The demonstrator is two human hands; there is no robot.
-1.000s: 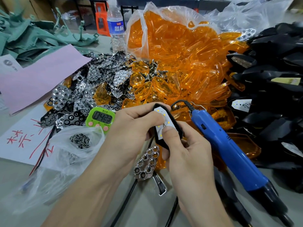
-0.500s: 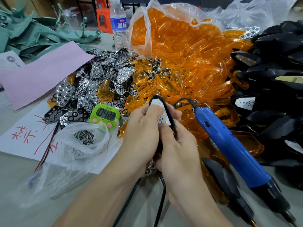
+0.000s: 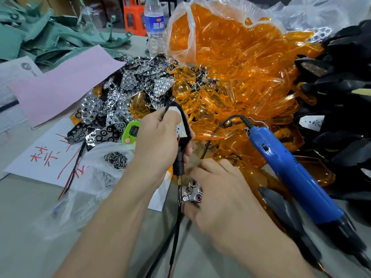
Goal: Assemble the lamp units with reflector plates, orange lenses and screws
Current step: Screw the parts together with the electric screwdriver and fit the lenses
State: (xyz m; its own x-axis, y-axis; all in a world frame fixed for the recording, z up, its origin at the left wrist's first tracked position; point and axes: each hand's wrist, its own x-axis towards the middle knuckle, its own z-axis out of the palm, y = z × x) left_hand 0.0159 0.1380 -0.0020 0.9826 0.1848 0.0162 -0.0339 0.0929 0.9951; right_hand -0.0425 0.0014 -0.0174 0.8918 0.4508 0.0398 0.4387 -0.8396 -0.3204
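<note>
The grey desk (image 3: 30, 227) was crowded with a heap of orange lenses (image 3: 230, 77) spilling from a bag, chrome reflector plates (image 3: 128, 93), screws (image 3: 116, 159) in clear plastic and a blue electric screwdriver (image 3: 291, 169). A water bottle (image 3: 154, 21) stood at the back. The left grip (image 3: 160, 141) clasped the lamp unit (image 3: 181, 125) above the desk, fingers half covering its LED board. The right grip (image 3: 216, 189) lay blurred over a single reflector plate (image 3: 190, 192); whether it held the plate could not be told.
</note>
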